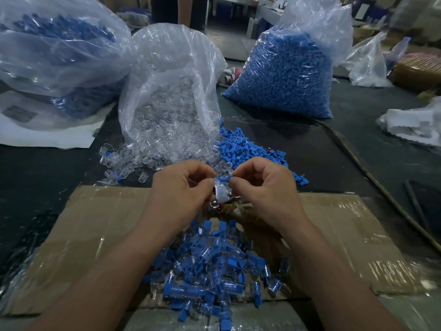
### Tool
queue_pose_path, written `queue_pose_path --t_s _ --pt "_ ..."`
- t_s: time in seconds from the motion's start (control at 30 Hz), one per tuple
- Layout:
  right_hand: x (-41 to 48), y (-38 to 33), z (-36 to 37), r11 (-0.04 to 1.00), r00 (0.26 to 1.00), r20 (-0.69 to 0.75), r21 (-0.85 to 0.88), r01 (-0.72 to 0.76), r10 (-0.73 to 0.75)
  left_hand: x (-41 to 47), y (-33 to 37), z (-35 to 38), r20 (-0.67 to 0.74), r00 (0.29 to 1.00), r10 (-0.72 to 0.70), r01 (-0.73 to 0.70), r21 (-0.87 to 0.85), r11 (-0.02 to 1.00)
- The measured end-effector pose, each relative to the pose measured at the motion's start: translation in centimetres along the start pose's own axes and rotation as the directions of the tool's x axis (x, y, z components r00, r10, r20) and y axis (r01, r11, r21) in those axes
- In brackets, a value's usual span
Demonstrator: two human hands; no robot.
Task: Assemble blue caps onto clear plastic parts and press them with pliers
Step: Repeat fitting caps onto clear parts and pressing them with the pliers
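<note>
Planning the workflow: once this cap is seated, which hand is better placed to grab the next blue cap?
Probably the right hand: the loose cap pile lies just beyond it, while the left hand faces the clear parts.

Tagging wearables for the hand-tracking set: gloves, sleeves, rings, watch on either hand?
None visible. Left hand and right hand are bare, no gloves, rings or watch. Both forearms are uncovered to the frame edge; no sleeve shows.
</note>
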State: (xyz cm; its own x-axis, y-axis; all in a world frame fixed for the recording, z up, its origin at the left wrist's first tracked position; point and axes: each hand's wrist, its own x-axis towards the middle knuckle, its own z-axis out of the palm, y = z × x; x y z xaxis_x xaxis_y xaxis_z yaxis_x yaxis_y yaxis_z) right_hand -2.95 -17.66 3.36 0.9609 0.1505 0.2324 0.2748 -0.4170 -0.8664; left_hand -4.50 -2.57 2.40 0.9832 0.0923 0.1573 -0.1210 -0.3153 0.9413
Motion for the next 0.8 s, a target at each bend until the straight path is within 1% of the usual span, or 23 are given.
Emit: queue_pose_path --t_s 0.13,0.2,0.3,0.5,0.7,0.8 --pt "-0.07 -0.16 0.03 0.999 0.999 -0.016 0.022 0.040 -0.039 -0.04 0.01 0.04 -0.009 1.000 -0.011 0.011 0.008 1.000" --pt "-0.14 -0.25 0.16 0.998 0.998 -0.010 0.018 0.055 -0.055 -0.14 0.17 0.11 0.003 1.000 -0.015 0.015 -0.033 0.999" --pt "-0.28 -0.20 0.34 0.997 0.997 -0.033 -0.016 0.076 -0.077 -0.29 0.45 0.18 0.027 1.000 -0.006 0.008 -0.091 0.996" --pt "-0.24 0.07 0.48 0.992 0.991 -0.059 -0.060 0.113 -0.116 -0.38 0.54 0.35 0.059 0.998 0.009 -0.002 -0.117 0.993" --pt "-0.29 0.09 0.62 0.993 0.993 0.021 0.018 0.113 -0.114 -0.29 0.47 0.30 0.066 0.998 -0.006 0.017 -0.172 0.985" --pt "-0.23 -0.13 0.45 0.987 0.987 0.035 0.038 0.154 -0.155 -0.15 0.55 0.05 0.086 0.996 -0.032 0.052 -0.243 0.969"
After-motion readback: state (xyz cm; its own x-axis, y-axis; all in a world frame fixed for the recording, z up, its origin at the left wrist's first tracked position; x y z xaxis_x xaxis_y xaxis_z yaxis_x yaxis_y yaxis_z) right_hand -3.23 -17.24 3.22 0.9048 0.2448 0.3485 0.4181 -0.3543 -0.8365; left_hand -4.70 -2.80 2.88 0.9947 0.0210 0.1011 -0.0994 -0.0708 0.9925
